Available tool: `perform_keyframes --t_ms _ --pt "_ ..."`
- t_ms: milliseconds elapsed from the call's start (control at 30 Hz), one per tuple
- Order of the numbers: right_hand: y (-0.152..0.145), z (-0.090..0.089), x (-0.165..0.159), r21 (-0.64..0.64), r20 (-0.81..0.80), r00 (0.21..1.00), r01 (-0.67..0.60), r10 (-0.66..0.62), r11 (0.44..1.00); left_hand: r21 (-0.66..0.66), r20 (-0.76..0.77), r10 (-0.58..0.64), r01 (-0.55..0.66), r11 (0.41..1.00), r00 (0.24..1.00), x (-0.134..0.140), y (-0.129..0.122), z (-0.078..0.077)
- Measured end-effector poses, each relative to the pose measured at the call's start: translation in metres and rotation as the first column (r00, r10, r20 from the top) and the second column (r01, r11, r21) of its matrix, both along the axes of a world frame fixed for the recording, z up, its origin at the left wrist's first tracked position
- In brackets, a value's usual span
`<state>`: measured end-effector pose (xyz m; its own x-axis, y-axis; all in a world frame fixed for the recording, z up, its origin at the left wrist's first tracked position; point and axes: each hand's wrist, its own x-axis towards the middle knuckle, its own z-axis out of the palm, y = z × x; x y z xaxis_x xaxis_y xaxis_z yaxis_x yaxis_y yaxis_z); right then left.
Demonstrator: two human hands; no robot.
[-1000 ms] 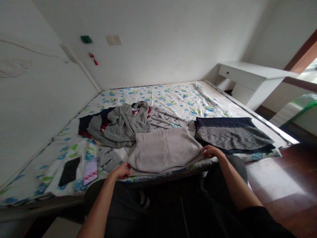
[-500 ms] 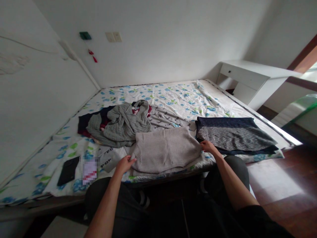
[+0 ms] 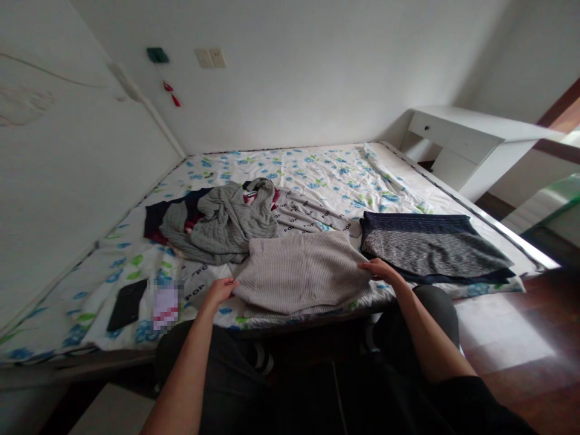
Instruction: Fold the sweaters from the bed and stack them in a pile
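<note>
our left hand (image 3: 220,289) and right hand (image 3: 377,267) moved from near hem up to side edges of beige ribbed sweater (image 3: 301,272) — fingers pinching both edges; sweater near bed (image 3: 317,175) edge, centre — fold underway.

White walls all round, plain and bare, meeting in the far corner above the bed (image 3: 317,175). The bed fills the middle, a floral sheet in blue and green pulled over it, its head against the left wall. High on the far wall, a green fitting (image 3: 157,55), a pair of pale switch plates (image 3: 211,58) beside it, a small red tassel (image 3: 172,95) hanging below. At the bed's far right corner stands a white desk (image 3: 466,142) with a drawer. Dark wooden floor (image 3: 534,338) on the right, daylight falling across it in a pale patch.
</note>
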<state>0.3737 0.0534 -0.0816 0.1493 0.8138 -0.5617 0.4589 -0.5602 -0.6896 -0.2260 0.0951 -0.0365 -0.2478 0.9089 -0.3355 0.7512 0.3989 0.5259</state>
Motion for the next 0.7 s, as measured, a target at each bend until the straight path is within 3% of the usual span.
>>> perform_keyframes --t_ms 133,233,333,367,433,533,600,700 --pt "-0.005 -0.004 -0.002 -0.018 0.196 0.98 -0.036 0.039 0.999 0.041 -0.174 -0.033 0.041 0.998 0.984 0.005 -0.002 0.0" --pt "-0.006 -0.003 -0.006 0.148 0.407 0.912 -0.115 0.046 0.982 0.205 -0.316 -0.14 0.211 0.956 0.939 0.023 -0.013 -0.003" --pt "-0.007 0.005 -0.015 0.39 0.501 0.864 -0.188 -0.036 0.902 0.249 -0.208 -0.403 0.447 0.859 0.891 0.051 -0.035 -0.009" --pt "-0.008 0.007 -0.02 0.438 0.488 0.873 -0.241 -0.004 0.866 0.218 -0.115 -0.511 0.523 0.824 0.852 0.061 -0.044 -0.012" --pt "-0.014 0.01 -0.035 0.45 0.397 0.895 -0.383 0.204 0.807 0.152 0.049 -0.671 0.659 0.737 0.74 0.081 -0.062 -0.018" --pt "-0.026 0.004 -0.065 0.362 0.159 0.8 -0.592 0.578 0.72 0.118 0.104 -0.759 0.75 0.651 0.642 0.101 -0.08 -0.025" --pt "-0.033 -0.004 -0.081 0.319 0.086 0.742 -0.652 0.664 0.687 0.116 0.105 -0.755 0.746 0.656 0.648 0.107 -0.083 -0.027" --pt "-0.035 -0.013 -0.092 0.29 0.1 0.732 -0.67 0.674 0.683 0.103 0.153 -0.713 0.707 0.7 0.684 0.107 -0.077 -0.028"
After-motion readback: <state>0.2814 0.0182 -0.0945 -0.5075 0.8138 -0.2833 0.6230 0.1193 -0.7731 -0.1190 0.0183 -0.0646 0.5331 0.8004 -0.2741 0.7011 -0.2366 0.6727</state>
